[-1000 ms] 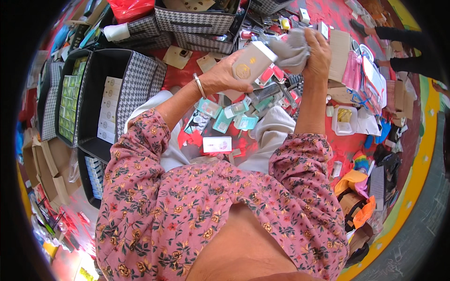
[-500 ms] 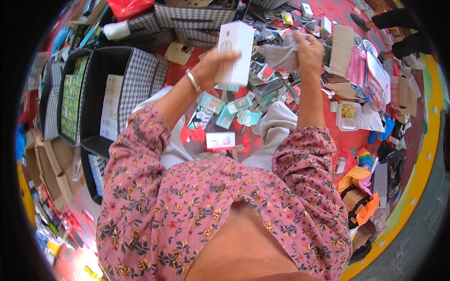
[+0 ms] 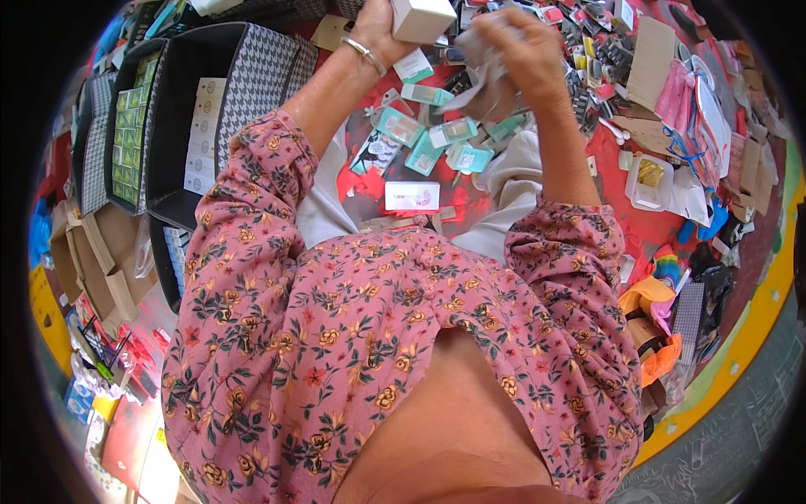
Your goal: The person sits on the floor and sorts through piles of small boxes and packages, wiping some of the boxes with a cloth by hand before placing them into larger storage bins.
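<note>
At the top of the view my left hand [image 3: 375, 32], with a silver bangle on its wrist, is closed round a white cardboard box [image 3: 422, 20]. The box's upper part runs out of the picture. To its right my right hand [image 3: 529, 60] grips a crumpled greyish cloth [image 3: 480, 71], which hangs from the fingers and is smeared by motion. Below both hands, between my legs, lie several teal-and-clear small packages [image 3: 400, 126]. Nearer to me a flat white box [image 3: 411, 196] with a pink print rests on the red floor.
At left stand black-lined houndstooth storage bins [image 3: 273, 71]. One holds a row of white boxes [image 3: 201, 134], another green packs [image 3: 133, 126]. Small goods [image 3: 600, 63] are strewn at the far right. A clear plastic tub [image 3: 651, 183] and a brown carton [image 3: 101, 260] flank me.
The view has shifted, so the floor items sit higher or further right. The white box is tipped and now shows its end. The cloth in my right hand has swung nearer the box.
</note>
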A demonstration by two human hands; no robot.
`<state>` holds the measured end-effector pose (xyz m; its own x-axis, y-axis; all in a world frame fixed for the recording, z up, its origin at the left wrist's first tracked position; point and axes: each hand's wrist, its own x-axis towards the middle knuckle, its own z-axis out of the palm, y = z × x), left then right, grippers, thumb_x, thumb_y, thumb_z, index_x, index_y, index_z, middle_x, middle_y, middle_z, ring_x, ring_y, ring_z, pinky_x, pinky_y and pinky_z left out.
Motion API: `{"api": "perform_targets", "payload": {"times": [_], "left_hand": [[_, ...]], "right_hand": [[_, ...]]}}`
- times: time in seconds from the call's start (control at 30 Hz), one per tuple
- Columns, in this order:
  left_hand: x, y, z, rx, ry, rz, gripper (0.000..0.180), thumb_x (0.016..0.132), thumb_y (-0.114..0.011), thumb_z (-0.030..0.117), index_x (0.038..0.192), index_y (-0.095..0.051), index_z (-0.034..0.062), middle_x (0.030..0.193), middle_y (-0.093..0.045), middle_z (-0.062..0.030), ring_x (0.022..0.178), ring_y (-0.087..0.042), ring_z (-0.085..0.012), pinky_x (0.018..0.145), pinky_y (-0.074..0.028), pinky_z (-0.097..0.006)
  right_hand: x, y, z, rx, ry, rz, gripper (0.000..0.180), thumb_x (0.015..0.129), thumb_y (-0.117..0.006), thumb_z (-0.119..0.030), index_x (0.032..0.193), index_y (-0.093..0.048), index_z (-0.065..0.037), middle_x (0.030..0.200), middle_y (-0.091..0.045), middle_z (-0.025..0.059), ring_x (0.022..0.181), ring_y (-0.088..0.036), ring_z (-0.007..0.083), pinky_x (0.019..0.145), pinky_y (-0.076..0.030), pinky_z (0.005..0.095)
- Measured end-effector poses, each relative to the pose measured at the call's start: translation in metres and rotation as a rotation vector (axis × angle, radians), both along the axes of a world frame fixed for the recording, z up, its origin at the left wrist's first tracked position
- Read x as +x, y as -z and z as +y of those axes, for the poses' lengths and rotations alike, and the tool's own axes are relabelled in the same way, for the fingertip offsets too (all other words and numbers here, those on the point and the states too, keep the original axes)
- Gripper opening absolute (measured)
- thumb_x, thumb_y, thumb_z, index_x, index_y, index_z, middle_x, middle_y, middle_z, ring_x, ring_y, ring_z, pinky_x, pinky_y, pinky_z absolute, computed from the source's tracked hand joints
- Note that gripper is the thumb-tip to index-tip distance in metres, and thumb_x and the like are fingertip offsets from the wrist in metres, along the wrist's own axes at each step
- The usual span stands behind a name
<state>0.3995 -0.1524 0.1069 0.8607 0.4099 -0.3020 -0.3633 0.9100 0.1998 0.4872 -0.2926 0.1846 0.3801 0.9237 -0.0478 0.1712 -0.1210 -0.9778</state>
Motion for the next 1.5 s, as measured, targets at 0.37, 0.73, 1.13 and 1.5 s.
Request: {"api": "perform_targets", "payload": {"times": [0.37,0.73,1.13,1.5], "left_hand": [[0.0,-0.037,-0.022,0.339,0.125,0.124,0.051,0.075,-0.061,0.047,0.106,-0.051,0.0073,0.089,-0.059,-0.007,0.078,-0.06,-0.0197,0.073,-0.05,-0.036],[0.008,-0.029,-0.018,0.555,0.095,0.317,0.051,0.088,-0.032,0.05,0.115,-0.045,0.0086,0.102,-0.057,-0.0112,0.092,-0.058,-0.0243,0.082,-0.048,-0.04],[-0.01,-0.029,-0.035,0.452,0.465,-0.045,0.053,0.087,-0.033,0.053,0.117,-0.044,0.0108,0.109,-0.056,-0.0068,0.091,-0.059,-0.0173,0.072,-0.051,-0.032],[-0.014,-0.032,-0.036,0.033,0.538,-0.108,0.07,0.083,-0.036,0.059,0.121,-0.041,0.0014,0.088,-0.059,-0.0156,0.072,-0.061,-0.023,0.061,-0.053,-0.034]], "right_hand": [[-0.008,0.012,0.006,-0.191,-0.094,0.477,0.045,0.069,-0.068,-0.026,0.103,-0.057,0.002,0.089,-0.059,0.0046,0.08,-0.054,0.0127,0.071,-0.042,0.0244],[-0.014,0.02,0.003,-0.012,0.203,-0.849,0.045,0.068,-0.066,-0.039,0.093,-0.058,-0.002,0.08,-0.059,0.0186,0.073,-0.058,0.0326,0.067,-0.046,0.0364],[-0.015,-0.023,0.015,0.516,0.059,-0.894,0.017,0.067,-0.067,-0.02,0.075,-0.059,-0.008,0.073,-0.055,0.009,0.068,-0.055,0.0258,0.059,-0.045,0.0332],[0.069,0.003,0.004,0.217,0.763,-0.559,0.023,0.076,-0.063,-0.025,0.076,-0.06,-0.002,0.077,-0.057,0.0102,0.072,-0.055,0.0237,0.063,-0.044,0.0333]]}}
